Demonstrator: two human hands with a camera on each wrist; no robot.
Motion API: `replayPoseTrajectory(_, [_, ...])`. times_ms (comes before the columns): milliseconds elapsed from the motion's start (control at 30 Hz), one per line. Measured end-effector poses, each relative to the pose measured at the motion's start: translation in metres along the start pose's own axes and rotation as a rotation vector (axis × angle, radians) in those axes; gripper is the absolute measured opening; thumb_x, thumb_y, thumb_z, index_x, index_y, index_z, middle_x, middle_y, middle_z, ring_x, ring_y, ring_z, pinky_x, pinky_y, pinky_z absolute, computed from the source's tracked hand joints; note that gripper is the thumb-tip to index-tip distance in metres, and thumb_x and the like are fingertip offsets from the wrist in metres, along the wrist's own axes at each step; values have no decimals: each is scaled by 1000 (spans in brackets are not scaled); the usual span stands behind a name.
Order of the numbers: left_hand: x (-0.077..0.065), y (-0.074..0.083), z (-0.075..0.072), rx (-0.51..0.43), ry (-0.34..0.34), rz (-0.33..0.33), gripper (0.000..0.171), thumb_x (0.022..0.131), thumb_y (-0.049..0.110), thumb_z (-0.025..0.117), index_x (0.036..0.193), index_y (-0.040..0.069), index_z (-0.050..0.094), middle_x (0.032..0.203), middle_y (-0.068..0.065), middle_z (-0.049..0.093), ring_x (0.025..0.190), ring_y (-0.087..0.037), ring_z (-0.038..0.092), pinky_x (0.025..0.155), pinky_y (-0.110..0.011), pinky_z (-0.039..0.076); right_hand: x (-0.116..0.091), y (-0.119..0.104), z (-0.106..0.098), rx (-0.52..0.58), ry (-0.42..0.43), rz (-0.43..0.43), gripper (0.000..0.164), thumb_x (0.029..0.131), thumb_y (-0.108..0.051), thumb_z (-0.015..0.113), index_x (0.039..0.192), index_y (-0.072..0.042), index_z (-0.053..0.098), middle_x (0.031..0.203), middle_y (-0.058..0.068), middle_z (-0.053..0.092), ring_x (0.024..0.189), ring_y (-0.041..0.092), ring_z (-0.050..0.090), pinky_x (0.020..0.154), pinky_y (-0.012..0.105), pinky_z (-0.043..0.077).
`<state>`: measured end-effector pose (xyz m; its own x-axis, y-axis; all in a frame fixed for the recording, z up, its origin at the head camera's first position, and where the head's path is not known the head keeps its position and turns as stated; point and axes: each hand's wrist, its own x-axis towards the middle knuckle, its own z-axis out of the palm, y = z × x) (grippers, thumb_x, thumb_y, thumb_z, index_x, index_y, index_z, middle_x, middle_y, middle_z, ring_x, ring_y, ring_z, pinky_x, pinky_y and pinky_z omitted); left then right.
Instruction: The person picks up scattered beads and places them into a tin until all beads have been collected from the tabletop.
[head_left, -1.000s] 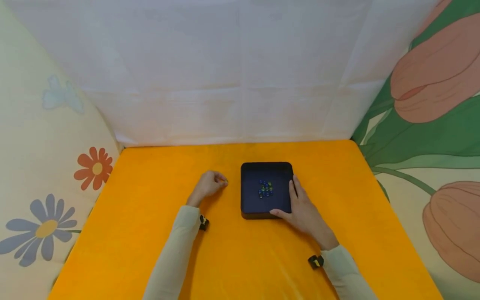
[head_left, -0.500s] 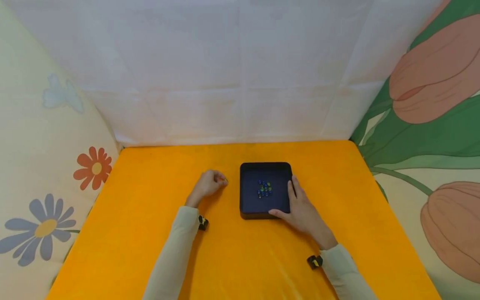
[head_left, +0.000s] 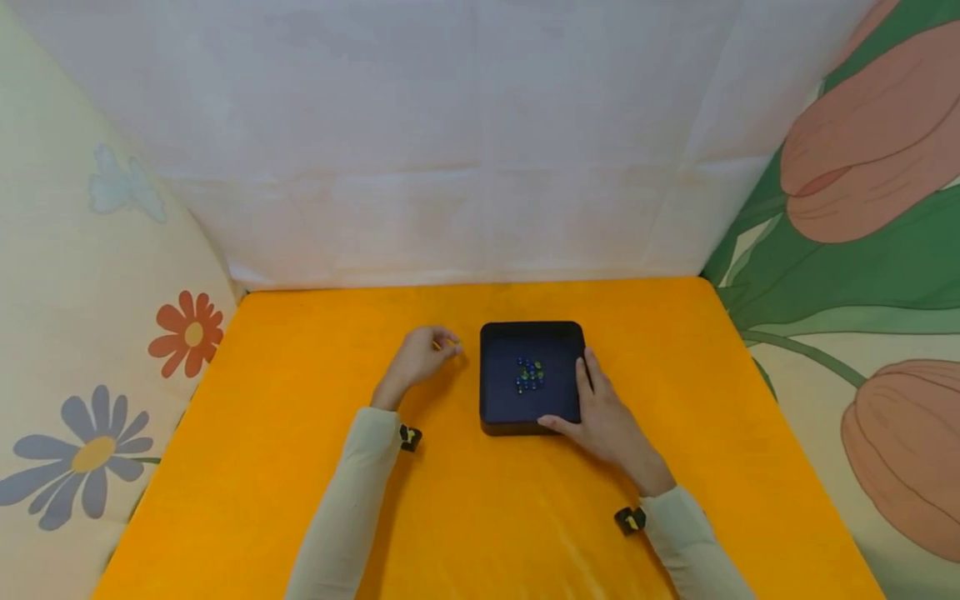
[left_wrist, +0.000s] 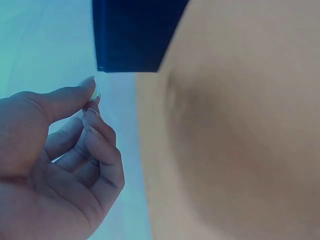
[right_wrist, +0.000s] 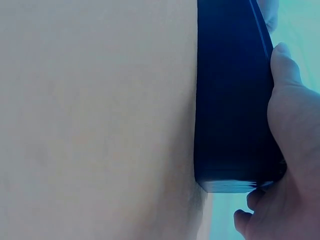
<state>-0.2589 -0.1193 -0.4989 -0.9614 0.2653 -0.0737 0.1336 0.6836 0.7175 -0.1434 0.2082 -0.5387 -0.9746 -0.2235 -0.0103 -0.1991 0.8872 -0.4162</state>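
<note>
My left hand (head_left: 417, 358) is raised a little over the orange cloth, left of the black square tray (head_left: 498, 410). Its thumb and index finger pinch a small marble (left_wrist: 96, 94), pale yellow-green in the left wrist view, while the other fingers curl inward. My right hand (head_left: 611, 429) holds the tray at its near right corner, thumb on the near rim and fingers along the right side. In the right wrist view the thumb (right_wrist: 285, 70) lies at the edge of the dark wall. Several blue and yellow-green marbles (head_left: 531, 377) lie grouped on the tray floor.
Orange cloth (head_left: 300, 375) covers the table. Behind it hangs a white sheet (head_left: 480, 167), with flower-printed cloths (head_left: 97, 292) at both sides. Small black wrist devices (head_left: 630, 521) sit at each sleeve cuff.
My left hand has risen from the cloth and moved slightly toward the tray, the marble still pinched. The right hand and tray have stayed in place.
</note>
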Motion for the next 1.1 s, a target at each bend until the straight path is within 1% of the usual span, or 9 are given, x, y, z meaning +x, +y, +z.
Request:
replayPoseTrajectory(133, [2, 15, -2, -11, -5, 14, 24, 104, 27, 69, 117, 8, 75, 102, -12, 71, 76, -20, 57, 64, -30, 47, 0, 1, -1, 8, -3, 1, 126, 88, -82, 59, 168, -1, 7, 178, 17, -9, 161, 45, 21, 114, 57, 47])
replayPoseTrajectory(333, [5, 34, -5, 3, -4, 35, 25, 103, 29, 70, 118, 9, 75, 104, -10, 73, 80, -20, 60, 67, -30, 49, 0, 0, -1, 12, 0, 2, 126, 87, -82, 60, 168, -1, 6, 178, 17, -10, 162, 44, 20, 116, 56, 45])
replayPoseTrajectory(533, [12, 51, -4, 7, -14, 43, 29, 103, 35, 69, 119, 11, 75, 104, -9, 72, 82, -22, 61, 66, -30, 49, 0, 0, -1, 9, 4, 5, 126, 87, -81, 61, 167, 0, 8, 178, 18, -9, 162, 45, 19, 117, 57, 44])
replayPoseTrajectory(667, [18, 62, 3, 41, -28, 78, 30, 103, 35, 70, 120, 11, 76, 106, -9, 74, 85, -21, 64, 67, -29, 50, -3, 0, 0, 7, 6, 4, 125, 88, -80, 61, 167, 1, 9, 178, 19, -8, 161, 45, 20, 116, 57, 45])
replayPoseTrajectory(733, [22, 69, 9, 61, -46, 96, 28, 103, 33, 70, 119, 11, 77, 104, -8, 74, 84, -21, 64, 67, -29, 50, -3, 0, 1, 11, 6, 6, 125, 88, -80, 62, 167, 1, 9, 178, 19, -8, 161, 46, 20, 117, 58, 44])
replayPoseTrajectory(867, [31, 83, 20, 78, -76, 108, 23, 104, 32, 68, 115, 13, 77, 98, -6, 72, 80, -20, 62, 68, -29, 49, -2, 0, 1, 17, 10, 1, 124, 89, -78, 62, 167, 1, 9, 178, 19, -7, 161, 46, 22, 117, 58, 44])
replayPoseTrajectory(967, [36, 93, 25, 81, -87, 120, 23, 105, 33, 66, 113, 15, 77, 97, -4, 72, 79, -20, 62, 69, -31, 50, -1, 0, 0, 15, 15, -8, 123, 89, -78, 63, 167, 2, 10, 178, 20, -6, 160, 47, 23, 116, 59, 44])
replayPoseTrajectory(1100, [43, 102, 29, 91, -97, 150, 22, 105, 33, 66, 112, 15, 78, 97, -4, 72, 78, -21, 62, 69, -32, 51, 0, -1, 0, 14, 19, -10, 123, 89, -77, 64, 167, 3, 11, 178, 20, -5, 160, 46, 23, 116, 58, 45])
